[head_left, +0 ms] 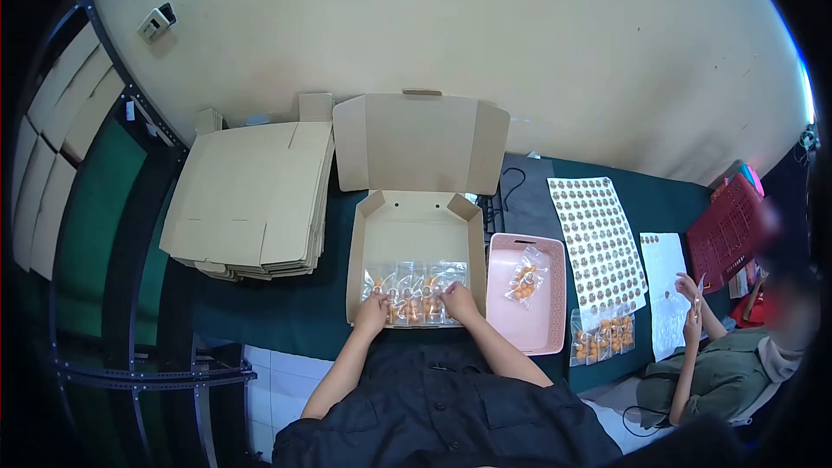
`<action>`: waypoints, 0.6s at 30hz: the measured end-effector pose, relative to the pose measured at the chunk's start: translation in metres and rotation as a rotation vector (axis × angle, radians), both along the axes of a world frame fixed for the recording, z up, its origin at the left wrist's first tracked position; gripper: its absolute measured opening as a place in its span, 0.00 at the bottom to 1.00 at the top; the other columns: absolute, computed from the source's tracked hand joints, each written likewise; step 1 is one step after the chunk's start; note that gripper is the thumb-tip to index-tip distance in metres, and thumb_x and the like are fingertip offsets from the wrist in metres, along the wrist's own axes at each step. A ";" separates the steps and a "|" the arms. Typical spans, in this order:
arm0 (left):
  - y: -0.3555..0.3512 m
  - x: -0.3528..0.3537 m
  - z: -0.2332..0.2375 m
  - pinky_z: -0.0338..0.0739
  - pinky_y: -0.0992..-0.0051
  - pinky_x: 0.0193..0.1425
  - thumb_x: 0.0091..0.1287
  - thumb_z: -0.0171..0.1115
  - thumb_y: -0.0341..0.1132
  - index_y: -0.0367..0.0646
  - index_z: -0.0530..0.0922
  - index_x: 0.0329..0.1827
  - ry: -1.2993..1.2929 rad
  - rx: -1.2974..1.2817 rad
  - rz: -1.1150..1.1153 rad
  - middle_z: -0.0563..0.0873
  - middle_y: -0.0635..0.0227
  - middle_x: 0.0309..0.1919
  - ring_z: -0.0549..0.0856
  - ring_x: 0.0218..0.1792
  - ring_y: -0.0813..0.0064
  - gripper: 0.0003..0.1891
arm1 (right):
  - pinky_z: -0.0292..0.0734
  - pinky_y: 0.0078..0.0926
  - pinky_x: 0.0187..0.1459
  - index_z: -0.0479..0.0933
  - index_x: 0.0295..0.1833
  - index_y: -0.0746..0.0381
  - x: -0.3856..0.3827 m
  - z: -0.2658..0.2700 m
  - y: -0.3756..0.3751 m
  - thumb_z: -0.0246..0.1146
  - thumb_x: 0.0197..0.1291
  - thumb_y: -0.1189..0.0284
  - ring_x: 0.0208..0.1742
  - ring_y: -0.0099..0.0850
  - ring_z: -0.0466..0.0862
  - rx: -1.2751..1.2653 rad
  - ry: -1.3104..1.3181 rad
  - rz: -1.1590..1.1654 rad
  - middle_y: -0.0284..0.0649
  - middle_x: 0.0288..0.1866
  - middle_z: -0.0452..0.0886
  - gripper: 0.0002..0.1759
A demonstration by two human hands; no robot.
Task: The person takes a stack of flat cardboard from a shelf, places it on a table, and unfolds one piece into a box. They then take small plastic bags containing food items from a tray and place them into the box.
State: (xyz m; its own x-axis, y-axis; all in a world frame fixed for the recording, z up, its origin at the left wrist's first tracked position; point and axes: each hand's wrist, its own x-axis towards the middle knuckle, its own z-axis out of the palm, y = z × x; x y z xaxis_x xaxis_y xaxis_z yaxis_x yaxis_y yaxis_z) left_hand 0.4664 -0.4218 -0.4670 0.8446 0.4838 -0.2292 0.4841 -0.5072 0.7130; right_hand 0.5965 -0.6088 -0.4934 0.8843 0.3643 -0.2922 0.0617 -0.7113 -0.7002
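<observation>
In front of me an open cardboard box [416, 221] lies with its lid raised behind it. A row of several clear plastic packets [416, 305] with small orange-brown round pieces fills the near part of the box. My left hand [372, 314] reaches over the near left corner, its curled fingers closed at the leftmost packet. At the right end of the row, my right hand [460, 302] has its fingers pinched on the rightmost packet. The fingertips are small in view.
A stack of flat cardboard boxes [243, 195] stands left. Right are a pink basket [529, 342] holding a filled packet [526, 279], a sticker sheet [598, 243], more filled packets [602, 338] and a red basket [724, 234]. A co-worker's hands [692, 303] are at far right.
</observation>
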 end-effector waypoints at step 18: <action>-0.008 -0.003 0.004 0.65 0.64 0.61 0.61 0.49 0.36 0.42 0.76 0.49 -0.033 0.061 0.023 0.69 0.44 0.56 0.68 0.59 0.50 0.16 | 0.75 0.25 0.26 0.77 0.38 0.68 -0.007 -0.019 0.023 0.61 0.52 0.63 0.20 0.29 0.80 0.104 0.071 0.183 0.42 0.21 0.79 0.17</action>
